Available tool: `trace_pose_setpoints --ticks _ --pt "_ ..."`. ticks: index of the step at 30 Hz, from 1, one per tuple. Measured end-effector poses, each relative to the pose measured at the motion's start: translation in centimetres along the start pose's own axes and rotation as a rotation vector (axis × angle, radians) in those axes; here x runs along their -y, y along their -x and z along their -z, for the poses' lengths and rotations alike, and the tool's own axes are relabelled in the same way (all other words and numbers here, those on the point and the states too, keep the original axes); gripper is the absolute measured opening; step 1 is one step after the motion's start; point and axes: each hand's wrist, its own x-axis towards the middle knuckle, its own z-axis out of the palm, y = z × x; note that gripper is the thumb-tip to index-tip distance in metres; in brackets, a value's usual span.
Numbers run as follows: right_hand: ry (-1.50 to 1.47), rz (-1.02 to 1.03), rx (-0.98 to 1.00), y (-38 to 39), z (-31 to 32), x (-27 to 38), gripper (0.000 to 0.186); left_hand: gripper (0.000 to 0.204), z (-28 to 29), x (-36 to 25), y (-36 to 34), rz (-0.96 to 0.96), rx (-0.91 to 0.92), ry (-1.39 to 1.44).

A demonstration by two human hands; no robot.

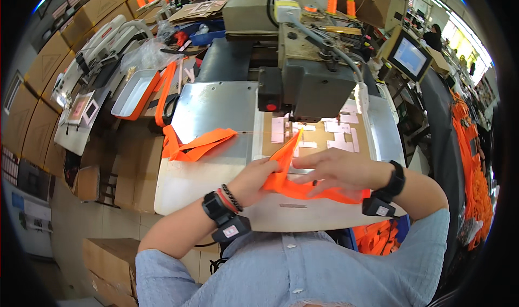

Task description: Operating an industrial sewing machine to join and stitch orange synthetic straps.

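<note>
An orange fabric strap piece (289,169) lies folded on the sewing machine's work plate (216,112), its tip pointing up toward the machine head (313,85). My left hand (254,178) pinches the strap's left edge. Flat on the strap's right part rests my right hand (340,169), fingers spread and pointing left. Both wrists carry black bands with small devices. A brown template board (324,136) with pale rectangular cut-outs sits under the machine's needle area, just beyond my hands.
More orange straps (197,144) lie at the plate's left edge. A white tray with orange rim (135,93) stands further left. A screen (409,55) sits at the right, orange straps (476,182) hang at the far right, cardboard boxes (59,47) line the left.
</note>
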Motion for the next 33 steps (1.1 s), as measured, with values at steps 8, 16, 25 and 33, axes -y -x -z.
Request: trace_pose_setpoints --ticks 8,16,25,33 --pt "0.984 0.115 -0.28 0.0 2.2 -2.1 0.062 0.028 9.8 -7.7 3.5 -0.157 -0.191 -0.284" --pt "1.518 0.255 -0.523 -5.8 3.1 -5.5 0.079 0.031 10.5 -12.5 8.1 -0.193 -0.417 -0.496" --pt "1.162 0.454 -0.501 -6.4 4.5 -6.0 0.05 0.044 12.8 -13.9 11.1 -0.063 -0.151 -1.038" --pt "1.388 0.434 -0.43 -3.8 2.1 -6.8 0.082 0.031 29.3 -17.5 11.0 -0.644 -0.781 -1.28"
